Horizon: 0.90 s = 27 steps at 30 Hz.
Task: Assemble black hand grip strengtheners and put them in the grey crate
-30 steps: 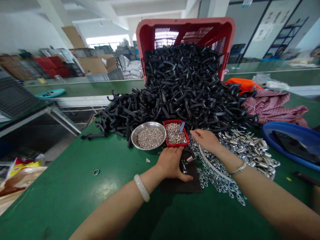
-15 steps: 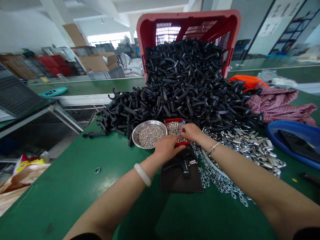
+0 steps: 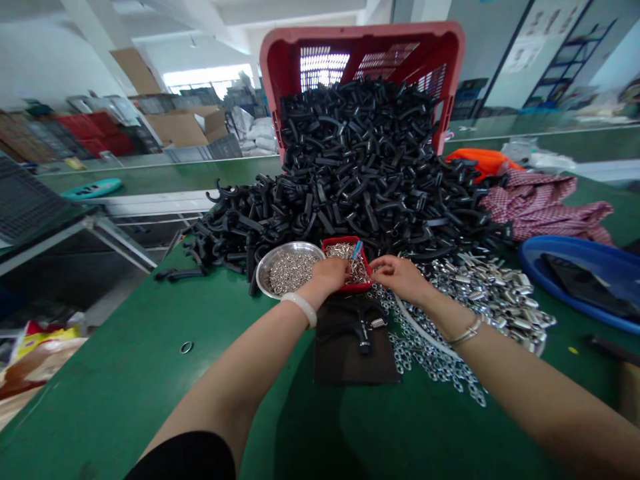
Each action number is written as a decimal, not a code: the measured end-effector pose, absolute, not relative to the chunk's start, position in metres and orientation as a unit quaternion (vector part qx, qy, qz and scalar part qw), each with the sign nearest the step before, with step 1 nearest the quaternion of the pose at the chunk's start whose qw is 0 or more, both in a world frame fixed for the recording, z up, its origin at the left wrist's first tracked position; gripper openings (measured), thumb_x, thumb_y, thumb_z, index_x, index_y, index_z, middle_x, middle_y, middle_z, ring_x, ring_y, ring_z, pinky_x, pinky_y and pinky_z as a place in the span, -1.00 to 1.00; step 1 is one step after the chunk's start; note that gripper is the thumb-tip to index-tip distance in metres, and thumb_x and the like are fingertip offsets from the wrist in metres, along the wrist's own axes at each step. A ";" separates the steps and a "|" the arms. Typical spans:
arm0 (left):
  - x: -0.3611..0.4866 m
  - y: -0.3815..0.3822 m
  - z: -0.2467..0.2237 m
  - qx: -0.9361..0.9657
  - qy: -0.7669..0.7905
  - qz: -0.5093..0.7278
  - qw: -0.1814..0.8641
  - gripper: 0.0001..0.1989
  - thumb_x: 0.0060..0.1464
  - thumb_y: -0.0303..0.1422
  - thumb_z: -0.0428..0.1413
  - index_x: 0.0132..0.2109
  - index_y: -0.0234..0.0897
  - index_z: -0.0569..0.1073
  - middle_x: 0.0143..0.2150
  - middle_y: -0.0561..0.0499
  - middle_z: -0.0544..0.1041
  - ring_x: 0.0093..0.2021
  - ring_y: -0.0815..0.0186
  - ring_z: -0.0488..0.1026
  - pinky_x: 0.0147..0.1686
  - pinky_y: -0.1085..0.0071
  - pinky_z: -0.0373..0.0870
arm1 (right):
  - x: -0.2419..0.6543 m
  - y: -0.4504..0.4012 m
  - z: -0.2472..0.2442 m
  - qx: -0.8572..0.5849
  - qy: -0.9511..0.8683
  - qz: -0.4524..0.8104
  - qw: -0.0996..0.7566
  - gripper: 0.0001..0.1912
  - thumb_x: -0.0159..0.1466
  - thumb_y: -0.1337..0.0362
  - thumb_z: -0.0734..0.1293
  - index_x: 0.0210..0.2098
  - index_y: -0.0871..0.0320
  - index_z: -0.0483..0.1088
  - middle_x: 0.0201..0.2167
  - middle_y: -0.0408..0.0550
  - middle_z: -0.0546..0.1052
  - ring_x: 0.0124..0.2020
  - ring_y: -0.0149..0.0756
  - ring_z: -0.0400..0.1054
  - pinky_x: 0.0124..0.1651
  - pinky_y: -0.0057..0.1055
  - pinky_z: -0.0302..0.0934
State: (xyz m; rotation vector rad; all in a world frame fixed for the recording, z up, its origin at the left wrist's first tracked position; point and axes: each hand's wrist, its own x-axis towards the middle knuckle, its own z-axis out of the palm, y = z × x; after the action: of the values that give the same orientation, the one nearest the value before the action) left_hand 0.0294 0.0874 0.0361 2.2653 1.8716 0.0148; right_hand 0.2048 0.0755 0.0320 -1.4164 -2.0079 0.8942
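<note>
My left hand [image 3: 330, 273] reaches over the left side of a small red tray [image 3: 356, 288] of little silver metal pins. Its fingers are curled down and closed, and what they hold, if anything, is hidden. A blue-ended stick [image 3: 356, 250] leans in the tray just beyond the fingertips. My right hand [image 3: 403, 277] is at the tray's right edge, thumb and fingers slightly apart, with nothing visible between them. Below the hands, a black handle-like part [image 3: 363, 337] lies on a dark square pad [image 3: 357, 370], beside a small ribbed silver piece [image 3: 377, 323].
A metal bowl [image 3: 260, 275] of small rings stands left of the tray. Behind are heaped black curved parts [image 3: 360, 180] spilling from a red crate [image 3: 363, 33]. Silver fittings [image 3: 500, 293] and links [image 3: 435, 360] spread rightward, near a blue basin [image 3: 533, 263]. A lone ring [image 3: 186, 347] lies left.
My right hand has drawn back from inside the tray to its right edge. My left hand has shifted forward, its fingers now in over the tray. The view has turned slightly right.
</note>
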 end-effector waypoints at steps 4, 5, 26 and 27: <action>0.023 0.083 0.035 0.755 0.647 0.041 0.099 -0.77 0.12 -0.26 -0.07 -0.16 -0.15 0.42 -0.14 -0.02 0.49 -0.18 0.26 0.42 -0.24 0.39 0.31 | 0.223 0.038 0.030 -0.505 -0.771 0.294 0.253 -0.85 0.13 0.24 0.24 -0.37 0.16 0.41 -0.48 -0.14 0.50 -0.46 -0.38 0.35 -0.37 -0.43 0.20; 0.021 0.080 0.036 0.752 0.649 0.061 0.099 -0.77 0.12 -0.27 -0.08 -0.16 -0.15 0.43 -0.15 0.00 0.50 -0.19 0.26 0.42 -0.26 0.39 0.30 | 0.226 0.030 0.029 -0.507 -0.787 0.259 0.235 -0.85 0.14 0.25 0.24 -0.37 0.14 0.42 -0.46 -0.14 0.50 -0.44 -0.37 0.35 -0.34 -0.43 0.19; 0.034 0.012 0.021 0.810 0.555 0.114 0.151 -0.72 0.07 -0.11 -0.01 -0.24 -0.17 0.45 -0.28 0.07 0.52 -0.29 0.30 0.44 -0.36 0.44 0.30 | 0.222 -0.009 0.011 -0.512 -0.857 -0.011 0.055 -0.77 0.25 0.33 0.13 -0.27 0.17 0.42 -0.33 0.02 0.48 -0.24 -0.26 0.34 -0.24 -0.42 0.16; 0.035 0.011 0.020 0.811 0.554 0.114 0.147 -0.72 0.08 -0.11 -0.02 -0.24 -0.17 0.45 -0.28 0.07 0.52 -0.29 0.31 0.44 -0.36 0.44 0.30 | 0.223 -0.010 0.008 -0.508 -0.859 -0.013 0.065 -0.75 0.26 0.33 0.12 -0.26 0.16 0.42 -0.32 0.03 0.49 -0.23 -0.26 0.34 -0.21 -0.42 0.17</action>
State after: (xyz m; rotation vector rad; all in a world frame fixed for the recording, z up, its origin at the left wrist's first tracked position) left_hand 0.0346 0.0115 0.0203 2.3353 1.5947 0.3271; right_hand 0.2234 -0.0098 0.0075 -1.5342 -2.5907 -0.0387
